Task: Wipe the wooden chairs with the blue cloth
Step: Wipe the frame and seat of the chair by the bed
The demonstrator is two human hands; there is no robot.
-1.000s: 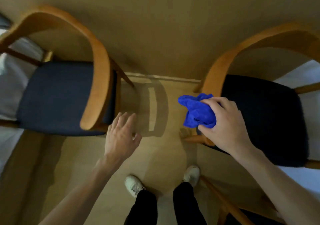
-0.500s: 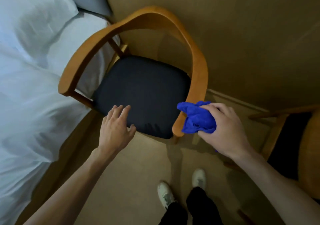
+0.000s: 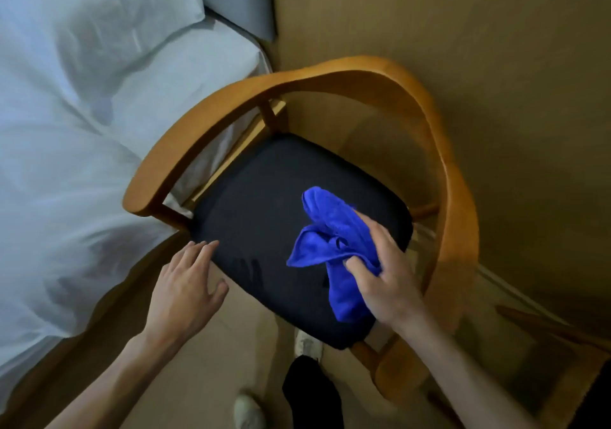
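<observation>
Beside the white bed (image 3: 66, 164), wooden chair (image 3: 330, 78); right hand (image 3: 386, 280) gripping blue cloth (image 3: 330, 230), left hand (image 3: 185, 289) spread.

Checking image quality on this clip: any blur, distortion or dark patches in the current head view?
Head view: wide-angle bending curves the wooden chair rail; its right armrest is smeared with motion blur; lower right corner dim; bed bright; blue cloth and right hand fairly sharp.

My body, as seen from above: left hand (image 3: 185, 291) and right hand (image 3: 385, 278) bare, no rings or watch; forearms bare, unsleeved; black trousers (image 3: 312, 392); white shoes (image 3: 248, 412), low-cut, worn.
</observation>
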